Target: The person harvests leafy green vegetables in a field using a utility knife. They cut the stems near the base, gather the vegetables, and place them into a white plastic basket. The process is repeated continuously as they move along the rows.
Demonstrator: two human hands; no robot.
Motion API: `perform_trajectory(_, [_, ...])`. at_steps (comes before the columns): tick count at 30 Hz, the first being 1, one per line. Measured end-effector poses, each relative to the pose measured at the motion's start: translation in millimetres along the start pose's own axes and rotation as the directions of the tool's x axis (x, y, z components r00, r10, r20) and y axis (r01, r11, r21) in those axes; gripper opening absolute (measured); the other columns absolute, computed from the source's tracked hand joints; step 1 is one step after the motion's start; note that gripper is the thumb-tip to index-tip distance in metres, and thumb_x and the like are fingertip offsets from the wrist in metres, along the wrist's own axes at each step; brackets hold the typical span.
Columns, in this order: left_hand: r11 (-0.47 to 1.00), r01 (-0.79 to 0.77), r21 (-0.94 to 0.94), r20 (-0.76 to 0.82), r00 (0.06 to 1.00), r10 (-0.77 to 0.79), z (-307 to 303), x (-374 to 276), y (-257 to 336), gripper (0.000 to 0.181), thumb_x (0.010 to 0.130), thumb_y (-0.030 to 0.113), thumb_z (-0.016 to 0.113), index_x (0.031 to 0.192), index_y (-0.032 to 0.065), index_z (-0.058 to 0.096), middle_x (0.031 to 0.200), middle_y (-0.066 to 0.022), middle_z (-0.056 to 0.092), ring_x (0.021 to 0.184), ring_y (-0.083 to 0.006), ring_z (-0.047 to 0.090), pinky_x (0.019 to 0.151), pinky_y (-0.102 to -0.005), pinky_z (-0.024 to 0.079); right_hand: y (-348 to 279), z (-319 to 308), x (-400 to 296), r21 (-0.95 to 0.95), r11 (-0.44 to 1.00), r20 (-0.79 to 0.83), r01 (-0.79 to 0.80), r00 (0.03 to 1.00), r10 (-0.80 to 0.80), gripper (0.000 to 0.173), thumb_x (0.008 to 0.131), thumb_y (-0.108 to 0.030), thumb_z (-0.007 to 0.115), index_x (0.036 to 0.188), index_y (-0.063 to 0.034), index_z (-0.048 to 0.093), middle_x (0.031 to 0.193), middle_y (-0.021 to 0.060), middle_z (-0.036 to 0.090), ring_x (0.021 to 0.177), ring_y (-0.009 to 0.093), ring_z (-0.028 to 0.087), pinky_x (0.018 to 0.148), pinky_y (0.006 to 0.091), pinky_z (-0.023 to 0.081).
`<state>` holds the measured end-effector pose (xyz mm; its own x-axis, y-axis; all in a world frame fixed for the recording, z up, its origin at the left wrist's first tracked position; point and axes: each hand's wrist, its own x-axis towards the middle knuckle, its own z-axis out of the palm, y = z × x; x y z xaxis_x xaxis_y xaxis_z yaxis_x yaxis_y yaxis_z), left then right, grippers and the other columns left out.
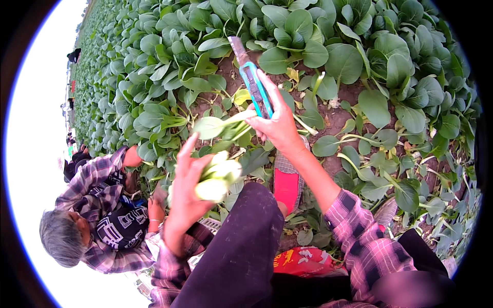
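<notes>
My right hand (274,122) grips a utility knife (255,82) with a blue and black handle; its dirty blade points up and away from me. A leafy stalk (215,126) reaches from beside this hand towards the left one. In my left hand (190,188) is a bok choy plant (219,177), its pale base facing me and its leaves pointing away; motion blurs both. Cut leaves and stalks (360,142) lie on the soil around my foot.
Rows of growing bok choy (300,30) stand ahead. At left a co-worker (111,215) in a plaid shirt crouches close by. My shoe (288,181) is on the soil, with a red printed bag (304,261) behind it. A light plastic crate (210,223) is partly hidden beside my knee.
</notes>
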<state>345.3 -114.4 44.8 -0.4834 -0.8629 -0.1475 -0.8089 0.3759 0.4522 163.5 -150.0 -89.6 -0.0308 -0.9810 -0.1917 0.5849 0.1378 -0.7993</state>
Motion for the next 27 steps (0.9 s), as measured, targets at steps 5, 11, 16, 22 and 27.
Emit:
perform_trajectory(5, [0.827,0.086,-0.556,0.044,0.996,-0.074,-19.5,10.5,-16.3,0.057,0.066,0.0,0.067,0.122,0.0047,0.052,0.139,-0.0204,0.042,0.125,-0.0296,0.046,0.104,-0.04,0.036,-19.1,10.3,-20.7,0.136,0.98,0.181,-0.143,0.977,0.117,0.087,0.072,0.001,0.064,0.148,-0.0195,0.026,0.085,0.0016,0.057,0.05,0.004,0.048,0.041,0.019,0.041])
perform_trajectory(11, [0.436,0.404,-0.804,0.285,0.906,-0.315,31.2,13.0,-50.5,0.089,0.059,0.01,0.08,0.135,0.007,0.034,0.128,-0.007,0.05,0.12,-0.022,0.049,0.105,-0.0368,0.036,-13.8,19.0,-24.7,0.113,0.97,0.223,-0.213,0.957,0.185,0.087,0.073,0.002,0.06,0.149,-0.02,0.023,0.087,0.0022,0.056,0.05,0.005,0.049,0.042,0.0199,0.041])
perform_trajectory(16, [0.481,0.428,-0.765,0.168,0.854,-0.493,23.6,14.7,-62.5,0.086,0.063,0.012,0.077,0.138,0.0039,0.037,0.124,-0.008,0.053,0.114,-0.0215,0.053,0.1,-0.0355,0.04,7.4,2.9,-14.6,0.131,0.938,0.223,-0.321,0.931,0.288,0.089,0.073,0.005,0.058,0.149,-0.0234,0.022,0.097,0.0068,0.062,0.049,0.007,0.053,0.04,0.0194,0.043])
perform_trajectory(22, [0.468,0.231,-0.853,-0.081,0.827,-0.556,-49.7,50.2,-81.3,0.056,0.077,0.008,0.064,0.127,-0.006,0.044,0.11,-0.0174,0.062,0.096,-0.0256,0.063,0.081,-0.0363,0.055,32.9,-41.1,34.4,-0.471,0.861,0.011,-0.193,0.974,0.224,0.076,0.077,-0.006,0.061,0.145,-0.0273,0.032,0.084,0.0088,0.063,0.048,0.014,0.055,0.045,0.0281,0.047])
perform_trajectory(27, [0.77,-0.39,0.505,0.144,0.918,0.371,-2.2,142.3,-89.0,0.048,0.071,0.004,0.067,0.115,-0.0045,0.051,0.132,-0.0223,0.049,0.09,-0.0278,0.065,0.079,-0.0357,0.053,65.5,-27.8,91.4,-0.495,0.854,0.056,-0.162,0.975,0.217,0.065,0.081,-0.01,0.06,0.141,-0.0246,0.038,0.073,0.0132,0.062,0.047,0.02,0.057,0.048,0.034,0.049])
